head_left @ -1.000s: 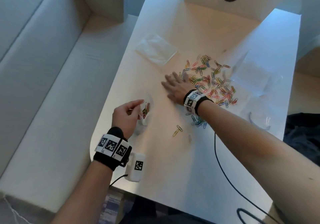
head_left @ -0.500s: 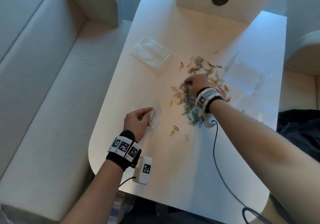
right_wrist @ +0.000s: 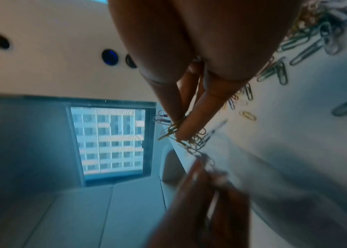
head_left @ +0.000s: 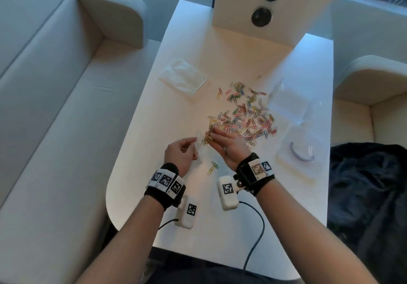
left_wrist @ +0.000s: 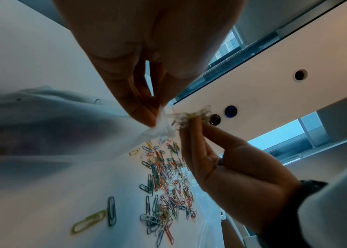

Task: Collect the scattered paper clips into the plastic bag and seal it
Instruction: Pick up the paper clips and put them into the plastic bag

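My left hand (head_left: 179,151) pinches the rim of a small clear plastic bag (head_left: 199,149) above the white table (head_left: 220,228); the left wrist view shows that bag (left_wrist: 164,125) hanging from my thumb and finger. My right hand (head_left: 226,144) pinches a bunch of paper clips (head_left: 208,138) right at the bag's mouth, seen close as a clip bunch (left_wrist: 191,115) and in the right wrist view as a clip bunch (right_wrist: 189,135). A heap of coloured paper clips (head_left: 244,116) lies just beyond my hands. Two loose clips (head_left: 213,167) lie between my wrists.
A folded clear bag (head_left: 184,78) lies at the table's far left, more clear plastic (head_left: 293,101) and a lid-like clear piece (head_left: 301,151) at the right. A white box with round holes (head_left: 264,4) stands at the back. Sofas flank the table; dark cloth (head_left: 370,184) lies at right.
My right hand left the heap with a pinch of clips and came back to the bag's mouth. My left hand raised the bag a little toward it.
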Motion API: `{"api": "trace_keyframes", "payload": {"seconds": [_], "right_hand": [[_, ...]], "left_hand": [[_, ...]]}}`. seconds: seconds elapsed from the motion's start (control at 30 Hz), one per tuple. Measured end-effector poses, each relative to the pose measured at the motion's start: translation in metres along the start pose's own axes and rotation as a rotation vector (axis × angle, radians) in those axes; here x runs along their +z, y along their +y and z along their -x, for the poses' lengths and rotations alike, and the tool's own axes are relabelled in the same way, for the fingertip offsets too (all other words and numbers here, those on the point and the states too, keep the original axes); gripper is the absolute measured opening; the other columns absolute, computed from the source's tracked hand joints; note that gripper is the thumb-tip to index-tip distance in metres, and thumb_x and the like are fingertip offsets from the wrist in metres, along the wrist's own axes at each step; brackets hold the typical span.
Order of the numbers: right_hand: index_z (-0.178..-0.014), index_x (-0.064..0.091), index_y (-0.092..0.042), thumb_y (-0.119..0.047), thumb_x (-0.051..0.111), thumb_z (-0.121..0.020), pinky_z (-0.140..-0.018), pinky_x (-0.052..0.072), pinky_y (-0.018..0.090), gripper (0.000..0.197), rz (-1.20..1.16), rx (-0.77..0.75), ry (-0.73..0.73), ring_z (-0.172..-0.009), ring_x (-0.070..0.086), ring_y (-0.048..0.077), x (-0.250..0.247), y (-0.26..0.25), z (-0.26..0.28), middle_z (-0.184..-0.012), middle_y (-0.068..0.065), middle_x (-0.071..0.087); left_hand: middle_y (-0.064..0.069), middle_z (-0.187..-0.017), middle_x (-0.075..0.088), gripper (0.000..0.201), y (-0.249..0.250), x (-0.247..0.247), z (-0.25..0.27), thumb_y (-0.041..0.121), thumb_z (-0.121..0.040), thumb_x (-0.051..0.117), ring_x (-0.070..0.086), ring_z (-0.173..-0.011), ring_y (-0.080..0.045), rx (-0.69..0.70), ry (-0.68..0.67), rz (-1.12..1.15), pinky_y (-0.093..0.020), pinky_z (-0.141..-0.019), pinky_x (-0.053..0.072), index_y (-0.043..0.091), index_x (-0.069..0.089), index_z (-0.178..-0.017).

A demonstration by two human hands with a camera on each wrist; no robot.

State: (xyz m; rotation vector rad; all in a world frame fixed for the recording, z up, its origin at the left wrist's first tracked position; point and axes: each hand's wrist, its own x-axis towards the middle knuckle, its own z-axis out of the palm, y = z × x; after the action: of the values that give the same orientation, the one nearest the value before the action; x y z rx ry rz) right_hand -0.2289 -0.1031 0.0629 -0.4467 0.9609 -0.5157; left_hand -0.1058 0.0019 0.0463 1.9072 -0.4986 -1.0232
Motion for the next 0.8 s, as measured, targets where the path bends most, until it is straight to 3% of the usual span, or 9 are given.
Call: {"api": "trace_keyframes", "payload": {"seconds": [0.1, 0.23, 0.37, 0.5, 0.57, 0.63, 0.73, 0.8], "right_hand": [[-0.094, 0.066, -0.001, 0.011, 0.055, -0.09, -0.071, 0.059, 0.022, 0.016, 0.229, -0.091, 0.047, -0.073, 0.071, 0.017, 0.008, 0.024, 0.005, -0.087, 0.014, 0.069], [-0.089, 0.072, -0.008, 0.008, 0.056, -0.086, -0.084, 0.058, 0.034, 0.022, 0.712, -0.134, 0.119, -0.088, 0.07, 0.025, 0.008, 0.038, 0.0, -0.095, 0.014, 0.072], [-0.089, 0.076, -0.011, 0.002, 0.056, -0.083, -0.077, 0.056, 0.031, 0.025, 1.459, -0.244, 0.021, -0.084, 0.067, 0.021, 0.016, 0.028, 0.006, -0.088, 0.007, 0.073], [-0.09, 0.076, -0.014, -0.008, 0.055, -0.088, -0.075, 0.053, 0.028, 0.022, 1.882, -0.299, -0.071, -0.082, 0.065, 0.022, 0.029, 0.024, 0.011, -0.088, 0.005, 0.072], [-0.091, 0.075, -0.01, -0.008, 0.049, -0.091, -0.073, 0.052, 0.03, 0.026, 1.903, -0.287, -0.194, -0.08, 0.064, 0.024, 0.031, 0.021, 0.015, -0.087, 0.008, 0.071], [-0.096, 0.076, -0.011, -0.005, 0.048, -0.091, -0.072, 0.053, 0.027, 0.029, 1.688, -0.337, -0.25, -0.077, 0.065, 0.02, 0.026, 0.014, 0.019, -0.088, 0.005, 0.073], [-0.098, 0.076, -0.012, 0.002, 0.05, -0.088, -0.078, 0.059, 0.027, 0.032, 1.293, -0.459, -0.084, -0.077, 0.069, 0.009, 0.001, 0.003, 0.014, -0.088, 0.001, 0.074], [-0.098, 0.076, -0.013, 0.003, 0.05, -0.086, -0.085, 0.057, 0.033, 0.034, 1.396, -0.595, -0.027, -0.087, 0.068, 0.01, -0.022, 0.0, 0.008, -0.096, 0.001, 0.074]], "left_hand": [[-0.008, -0.085, 0.074, 0.021, 0.004, 0.001, 0.005, 0.01, -0.094, 0.06, 0.069, -0.066, -0.014, 0.034, 0.006, -0.002, -0.019, -0.069, 0.057, 0.012, 0.072, -0.111], [-0.005, -0.084, 0.075, 0.02, 0.002, -0.002, 0.009, 0.013, -0.093, 0.061, 0.073, -0.075, -0.019, 0.045, -0.027, -0.027, -0.032, -0.08, 0.059, 0.017, 0.074, -0.107], [-0.002, -0.09, 0.076, 0.021, 0.0, -0.006, 0.012, 0.013, -0.093, 0.061, 0.073, -0.078, -0.016, 0.04, -0.084, -0.045, -0.032, -0.084, 0.059, 0.02, 0.074, -0.108], [0.0, -0.092, 0.075, 0.023, -0.003, -0.009, 0.016, 0.012, -0.094, 0.059, 0.072, -0.082, -0.013, 0.063, -0.113, -0.071, -0.03, -0.086, 0.058, 0.021, 0.074, -0.108], [0.0, -0.091, 0.075, 0.022, -0.004, -0.011, 0.017, 0.012, -0.094, 0.06, 0.071, -0.081, -0.012, 0.076, -0.106, -0.063, -0.031, -0.086, 0.058, 0.022, 0.074, -0.108], [0.001, -0.087, 0.075, 0.022, -0.004, -0.015, 0.016, 0.012, -0.094, 0.06, 0.07, -0.077, -0.011, 0.074, -0.079, -0.029, -0.032, -0.086, 0.058, 0.022, 0.073, -0.108], [-0.001, -0.08, 0.074, 0.023, -0.005, -0.022, 0.012, 0.012, -0.094, 0.059, 0.069, -0.072, -0.013, 0.05, -0.033, 0.02, -0.035, -0.086, 0.058, 0.026, 0.074, -0.103], [-0.003, -0.085, 0.075, 0.023, -0.005, -0.026, 0.009, 0.012, -0.094, 0.06, 0.071, -0.076, -0.015, 0.023, -0.016, 0.041, -0.036, -0.086, 0.059, 0.029, 0.074, -0.102]]}}
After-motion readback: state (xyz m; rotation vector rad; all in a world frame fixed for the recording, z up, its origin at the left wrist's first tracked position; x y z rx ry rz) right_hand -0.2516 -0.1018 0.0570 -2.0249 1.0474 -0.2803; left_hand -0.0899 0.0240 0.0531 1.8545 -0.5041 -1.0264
